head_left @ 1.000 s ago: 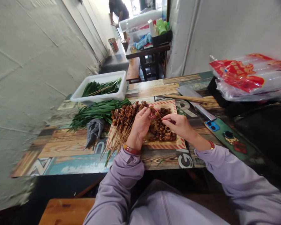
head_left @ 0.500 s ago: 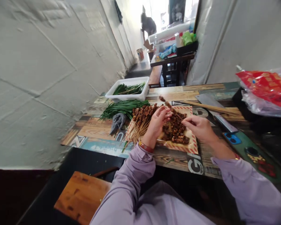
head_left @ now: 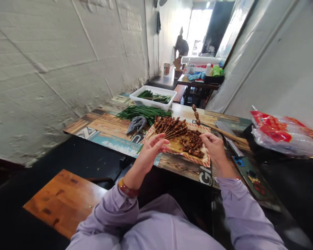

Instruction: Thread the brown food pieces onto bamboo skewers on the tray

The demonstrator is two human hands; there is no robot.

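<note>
A paper-lined tray [head_left: 205, 161] on the patterned table [head_left: 106, 126] holds loose brown meat pieces [head_left: 193, 146] and a pile of loaded skewers [head_left: 170, 126]. My right hand [head_left: 215, 148] is closed at the tray's right edge on a thin skewer [head_left: 196, 114] that points up and away, with a few meat pieces on its far tip. My left hand [head_left: 150, 153] hovers at the tray's near left corner. Its fingers are stretched out towards the sticks of the pile, and nothing is visible in them.
Loose chives [head_left: 143, 111], a white tub of chives [head_left: 152, 99] and a grey cloth [head_left: 136, 123] lie left of the tray. Bare bamboo sticks [head_left: 228, 134], a phone [head_left: 239, 162] and a red-printed plastic bag [head_left: 284, 133] sit to its right. Wooden bench [head_left: 62, 199] near left. A person [head_left: 182, 48] stands far back.
The view has swung up and left. My left hand has drawn back from the meat to the tray's near corner and spread its fingers. The skewer now stands up from my right hand.
</note>
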